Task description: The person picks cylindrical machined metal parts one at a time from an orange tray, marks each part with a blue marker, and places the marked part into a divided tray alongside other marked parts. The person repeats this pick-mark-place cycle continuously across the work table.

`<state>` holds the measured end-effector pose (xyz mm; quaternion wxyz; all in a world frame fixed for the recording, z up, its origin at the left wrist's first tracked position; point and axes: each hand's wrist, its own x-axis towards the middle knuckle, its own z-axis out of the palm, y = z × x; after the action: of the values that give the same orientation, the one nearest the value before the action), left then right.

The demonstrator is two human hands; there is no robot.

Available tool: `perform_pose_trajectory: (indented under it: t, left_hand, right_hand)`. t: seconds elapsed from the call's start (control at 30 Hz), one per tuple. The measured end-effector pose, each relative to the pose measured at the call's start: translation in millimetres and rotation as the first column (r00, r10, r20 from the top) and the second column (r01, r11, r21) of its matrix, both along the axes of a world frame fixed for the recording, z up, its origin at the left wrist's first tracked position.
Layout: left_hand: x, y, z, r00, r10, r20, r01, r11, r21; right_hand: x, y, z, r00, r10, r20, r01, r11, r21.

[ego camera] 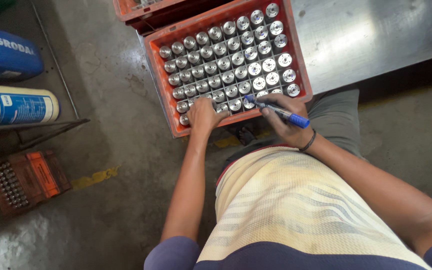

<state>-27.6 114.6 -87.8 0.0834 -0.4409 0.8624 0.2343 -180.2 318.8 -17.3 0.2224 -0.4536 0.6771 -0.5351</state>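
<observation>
Crate (162,70), orange plastic, gridded, holds rows of steel cylinders (236,57) on the concrete floor (116,100). Left hand (203,114) rests half-curled on the near-row cylinders. Right hand (287,119) grips a blue marker (278,111), tip just beside a cylinder. Cream canister with blue label (16,106) lies well apart, left.

Glossy metal cylinders (234,59) fill a matt orange plastic crate (162,86) on rough concrete floor (111,100)
</observation>
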Motion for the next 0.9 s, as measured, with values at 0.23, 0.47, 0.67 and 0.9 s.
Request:
perform_pose_trajectory:
  t: [0.23,0.47,0.67,0.9]
  left_hand:
    - [10,-34,18,0.944,-0.244,-0.223,0.234,0.97,-0.072]
    - [-15,15,-18,0.276,0.893,-0.357,0.098,0.343,0.934]
    - [-19,43,-19,0.375,0.838,-0.396,0.08,0.396,0.915]
    - [-15,46,-11,0.401,0.776,-0.486,0.078,0.5,0.863]
  right_hand:
    - [-4,8,3,0.997,-0.024,-0.078,0.022,0.999,-0.035]
    - [8,3,7,0.908,0.263,-0.325,-0.317,0.94,-0.126]
    - [19,-3,1,0.928,0.258,-0.268,-0.294,0.95,-0.103]
    - [19,7,-2,0.964,0.233,-0.127,-0.239,0.97,-0.033]
